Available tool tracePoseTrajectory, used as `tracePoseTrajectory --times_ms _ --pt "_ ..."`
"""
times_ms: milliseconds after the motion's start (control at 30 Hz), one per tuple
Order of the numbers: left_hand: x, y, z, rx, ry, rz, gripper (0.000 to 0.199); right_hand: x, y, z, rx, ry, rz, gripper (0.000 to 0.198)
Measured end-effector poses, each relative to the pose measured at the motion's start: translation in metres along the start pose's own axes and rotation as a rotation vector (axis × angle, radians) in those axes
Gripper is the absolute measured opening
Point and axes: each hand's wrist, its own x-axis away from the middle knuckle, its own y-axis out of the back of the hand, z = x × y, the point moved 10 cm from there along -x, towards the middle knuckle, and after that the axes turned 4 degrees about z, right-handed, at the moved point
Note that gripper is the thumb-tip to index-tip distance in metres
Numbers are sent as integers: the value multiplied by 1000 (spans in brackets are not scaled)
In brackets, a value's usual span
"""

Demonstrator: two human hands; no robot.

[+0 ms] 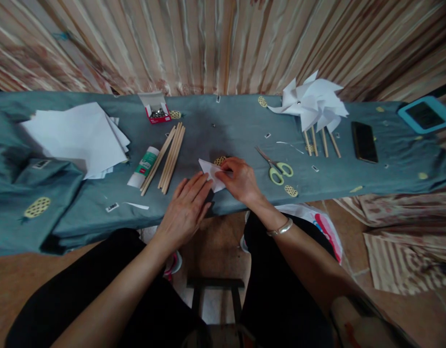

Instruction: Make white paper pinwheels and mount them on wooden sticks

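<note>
A small folded piece of white paper (207, 167) lies at the near edge of the cloth-covered table, between my two hands. My left hand (186, 205) rests flat, fingers stretched out, its fingertips touching the paper's left side. With thumb and forefinger, my right hand (240, 180) pinches the paper's right side. Scissors (275, 169) with green handles lie to the right of that hand. Left of my left hand are several thin wooden sticks (172, 157) and a green and white glue stick (146, 164).
Loose white sheets (78, 137) are stacked at the left. An open red box (158, 113) of small metal pieces stands at the back. White paper pinwheels (313, 101) on sticks lie at the right, near a black phone (364, 141) and a blue-framed device (425, 115). A striped curtain (215, 43) hangs behind.
</note>
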Motion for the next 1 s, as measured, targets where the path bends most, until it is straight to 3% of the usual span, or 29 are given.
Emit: tracePoseTrajectory --times_ms 133,300,567,800,1000 --pt "-9 -14 4 1 17 80 42 0 -1 1 20 8 4 4" --pt "-11 -18 7 -19 19 88 41 1 -3 4 83 46 17 6" --pt "-10 -17 6 -32 39 81 42 22 6 34 268 247 -25 26" --pt "-10 -16 7 -34 46 79 41 65 -7 49 305 460 148 35" --pt "-9 -17 8 -52 51 72 40 75 -12 42 307 478 191 42"
